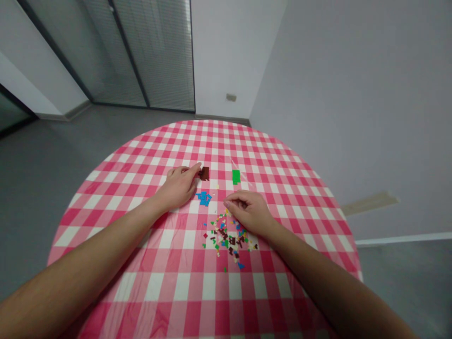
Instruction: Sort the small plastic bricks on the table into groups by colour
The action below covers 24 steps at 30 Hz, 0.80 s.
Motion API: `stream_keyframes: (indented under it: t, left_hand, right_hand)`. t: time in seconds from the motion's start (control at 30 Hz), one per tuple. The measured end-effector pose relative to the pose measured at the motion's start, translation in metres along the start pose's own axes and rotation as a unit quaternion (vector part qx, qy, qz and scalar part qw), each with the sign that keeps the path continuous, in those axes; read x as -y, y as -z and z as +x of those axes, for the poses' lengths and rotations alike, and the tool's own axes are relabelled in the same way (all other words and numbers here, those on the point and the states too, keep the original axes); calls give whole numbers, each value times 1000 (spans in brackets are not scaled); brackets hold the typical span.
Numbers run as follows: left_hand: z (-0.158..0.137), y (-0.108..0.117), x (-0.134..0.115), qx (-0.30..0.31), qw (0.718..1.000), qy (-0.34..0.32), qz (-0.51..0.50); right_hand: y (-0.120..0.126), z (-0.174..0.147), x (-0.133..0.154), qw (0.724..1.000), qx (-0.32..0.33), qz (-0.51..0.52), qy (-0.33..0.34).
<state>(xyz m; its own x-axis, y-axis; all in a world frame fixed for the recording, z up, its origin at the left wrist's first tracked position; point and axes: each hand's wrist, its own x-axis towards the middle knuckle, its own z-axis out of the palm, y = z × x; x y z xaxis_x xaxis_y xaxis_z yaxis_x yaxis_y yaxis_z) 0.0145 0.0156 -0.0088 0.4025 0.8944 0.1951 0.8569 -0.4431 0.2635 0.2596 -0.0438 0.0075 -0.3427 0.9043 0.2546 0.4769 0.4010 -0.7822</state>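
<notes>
My left hand [179,186] reaches to the brown building bricks [205,173], its index finger stretched out at their left edge; whether the thumb grips any is unclear. Just below its fingers lies a cluster of blue bricks [204,198]. My right hand [249,210] is closed in a pinch above the loose pile, thumb and index together; anything between them is too small to make out. Beyond it sits a green block of bricks [236,177]. The mixed pile of tiny bricks [226,238] spreads below and left of my right hand, in brown, green, blue, white, yellow and red.
The round table wears a red-and-white checked cloth [183,282], slightly wrinkled at the front left. A few stray bricks lie nearer me, including a blue brick [240,266]. Past the table are white walls [339,94] and a glass partition with blinds [162,56].
</notes>
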Motion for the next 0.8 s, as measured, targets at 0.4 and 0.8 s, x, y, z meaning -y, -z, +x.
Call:
stream_keyframes:
  t: [0.4,0.8]
  left_hand:
    - [-1,0,2,-5,1000,0,-11]
    - [-2,-1,3,-33,999,7,-20]
  right_hand:
    - [0,0,1,1000,0,3,-9]
    - [0,0,-1,1000,-1,3,-10]
